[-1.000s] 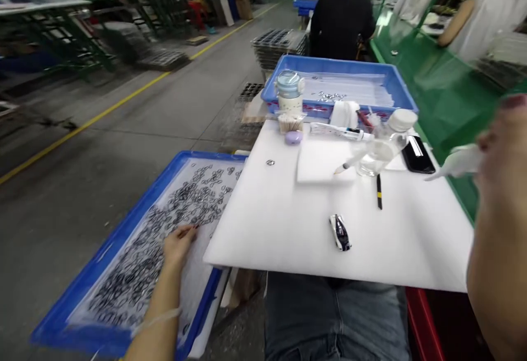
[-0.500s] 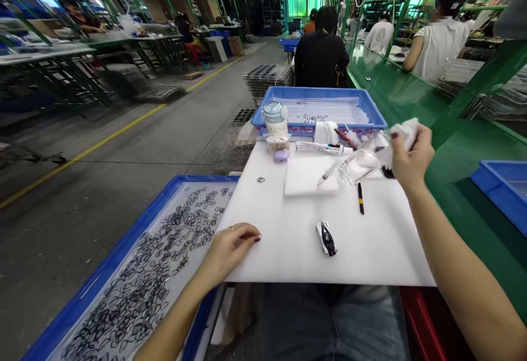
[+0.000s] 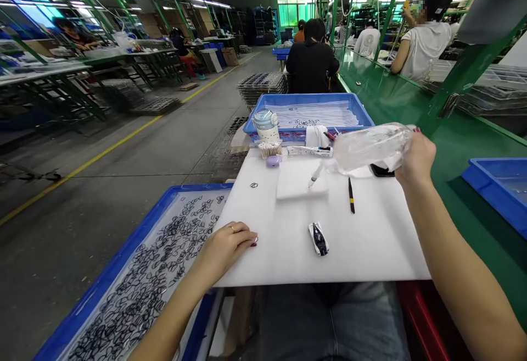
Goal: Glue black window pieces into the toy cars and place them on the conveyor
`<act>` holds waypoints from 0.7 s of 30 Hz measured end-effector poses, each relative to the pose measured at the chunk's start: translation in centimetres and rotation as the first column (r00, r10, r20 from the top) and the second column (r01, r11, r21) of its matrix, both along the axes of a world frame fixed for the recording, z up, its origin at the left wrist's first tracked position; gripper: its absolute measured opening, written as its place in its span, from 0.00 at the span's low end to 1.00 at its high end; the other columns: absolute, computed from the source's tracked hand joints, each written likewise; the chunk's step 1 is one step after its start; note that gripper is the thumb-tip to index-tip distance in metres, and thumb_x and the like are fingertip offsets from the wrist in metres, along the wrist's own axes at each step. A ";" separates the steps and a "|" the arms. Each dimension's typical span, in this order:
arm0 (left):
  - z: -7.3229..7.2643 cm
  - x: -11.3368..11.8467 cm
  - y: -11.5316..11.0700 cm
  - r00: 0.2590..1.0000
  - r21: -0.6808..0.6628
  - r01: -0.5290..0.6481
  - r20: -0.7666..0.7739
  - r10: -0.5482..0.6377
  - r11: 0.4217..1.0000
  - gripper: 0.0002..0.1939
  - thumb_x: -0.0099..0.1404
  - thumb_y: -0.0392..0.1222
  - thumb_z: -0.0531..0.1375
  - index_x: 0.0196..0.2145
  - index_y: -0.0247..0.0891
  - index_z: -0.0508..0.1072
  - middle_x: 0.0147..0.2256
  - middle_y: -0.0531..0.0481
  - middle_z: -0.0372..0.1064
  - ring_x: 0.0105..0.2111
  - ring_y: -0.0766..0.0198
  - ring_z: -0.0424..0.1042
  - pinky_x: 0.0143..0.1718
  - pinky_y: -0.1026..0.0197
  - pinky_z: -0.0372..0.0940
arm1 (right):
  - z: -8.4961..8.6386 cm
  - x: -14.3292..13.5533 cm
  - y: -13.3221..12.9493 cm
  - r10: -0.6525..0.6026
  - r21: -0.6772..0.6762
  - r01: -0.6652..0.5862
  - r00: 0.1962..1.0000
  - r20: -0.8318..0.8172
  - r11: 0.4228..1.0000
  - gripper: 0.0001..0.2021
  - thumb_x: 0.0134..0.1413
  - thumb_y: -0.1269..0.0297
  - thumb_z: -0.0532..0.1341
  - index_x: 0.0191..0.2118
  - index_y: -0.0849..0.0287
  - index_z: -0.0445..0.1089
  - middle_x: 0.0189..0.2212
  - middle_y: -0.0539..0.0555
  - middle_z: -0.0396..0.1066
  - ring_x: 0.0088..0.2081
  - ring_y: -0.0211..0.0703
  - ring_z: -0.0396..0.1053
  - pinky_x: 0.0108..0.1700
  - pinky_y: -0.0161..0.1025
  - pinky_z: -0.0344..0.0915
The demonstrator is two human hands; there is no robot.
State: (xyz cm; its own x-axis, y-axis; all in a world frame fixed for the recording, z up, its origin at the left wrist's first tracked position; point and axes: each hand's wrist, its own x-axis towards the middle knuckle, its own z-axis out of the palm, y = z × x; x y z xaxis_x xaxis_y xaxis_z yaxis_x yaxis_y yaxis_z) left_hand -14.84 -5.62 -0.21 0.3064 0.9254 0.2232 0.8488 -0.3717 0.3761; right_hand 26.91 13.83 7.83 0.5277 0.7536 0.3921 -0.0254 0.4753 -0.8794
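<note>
My left hand [image 3: 233, 246] rests at the left edge of the white work board [image 3: 272, 265], thumb and fingers pinched on a small shiny piece [image 3: 256, 239] too small to make out well. Raised over the board's right side, my right hand [image 3: 416, 157] is closed on a clear plastic bag [image 3: 370, 145], blurred by motion. Below the bag, a syringe [image 3: 316, 175] lies on a white foam pad [image 3: 288, 185]. A black stick with a yellow band [image 3: 351, 196] and a black-and-white toy car [image 3: 318, 239] lie on the board. One small ring-shaped emblem [image 3: 254, 185] sits at upper left.
A blue tray [image 3: 135, 228] at left holds many dark loops. Behind the board are another blue tray [image 3: 362, 109], a cup [image 3: 265, 126], cotton swabs [image 3: 269, 149], a purple case [image 3: 273, 161] and a tube [image 3: 308, 151]. A green bench [image 3: 453, 207] runs along the right. Several people sit farther off.
The plastic in my right hand has spread out and swung up to the left, becoming a larger blurred shape. My left hand has barely moved. The view has shifted slightly.
</note>
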 end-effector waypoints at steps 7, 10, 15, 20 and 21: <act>0.5 3.6 -1.7 0.847 -0.079 -0.110 0.515 0.134 0.991 0.05 0.59 0.42 0.65 0.31 0.40 0.80 0.30 0.48 0.78 0.30 0.60 0.76 0.35 0.61 0.72 | 0.5 -5.4 -2.0 -0.070 0.176 -0.202 0.442 0.894 0.963 0.19 0.61 0.52 0.54 0.50 0.59 0.62 0.51 0.67 0.66 0.56 0.58 0.64 0.55 0.56 0.65; 0.2 7.7 -2.7 0.573 -0.227 -0.072 0.787 0.227 0.971 0.03 0.54 0.38 0.67 0.29 0.37 0.79 0.28 0.48 0.76 0.30 0.62 0.75 0.35 0.63 0.71 | 0.4 -6.4 -1.1 0.049 0.068 -0.229 0.472 0.880 0.971 0.14 0.60 0.52 0.56 0.43 0.58 0.62 0.45 0.66 0.69 0.48 0.58 0.69 0.47 0.54 0.68; -0.4 14.8 -2.4 -0.006 -0.371 0.193 0.925 0.379 0.909 0.12 0.50 0.44 0.74 0.30 0.35 0.81 0.27 0.48 0.76 0.29 0.67 0.73 0.34 0.66 0.70 | 4.6 -5.9 -1.3 0.333 -0.057 -0.330 0.906 0.259 0.942 0.13 0.65 0.58 0.50 0.28 0.54 0.52 0.25 0.52 0.65 0.29 0.38 0.66 0.36 0.41 0.66; -1.0 17.0 -1.7 -0.335 -0.344 0.346 0.824 0.457 0.873 0.16 0.47 0.47 0.77 0.29 0.35 0.81 0.28 0.49 0.76 0.28 0.70 0.73 0.36 0.67 0.71 | 2.9 -7.0 -10.1 0.639 -0.148 -0.622 0.745 0.189 0.769 0.23 0.61 0.42 0.57 0.26 0.54 0.54 0.15 0.42 0.48 0.14 0.29 0.47 0.16 0.32 0.49; -1.2 17.0 -1.7 -0.357 -0.346 0.350 0.810 0.465 0.871 0.16 0.47 0.47 0.77 0.29 0.35 0.81 0.28 0.49 0.76 0.28 0.70 0.73 0.36 0.68 0.71 | 1.5 -7.4 -12.1 0.671 -0.204 -0.640 0.697 0.253 0.741 0.22 0.58 0.42 0.60 0.27 0.55 0.59 0.14 0.42 0.51 0.13 0.30 0.49 0.15 0.32 0.50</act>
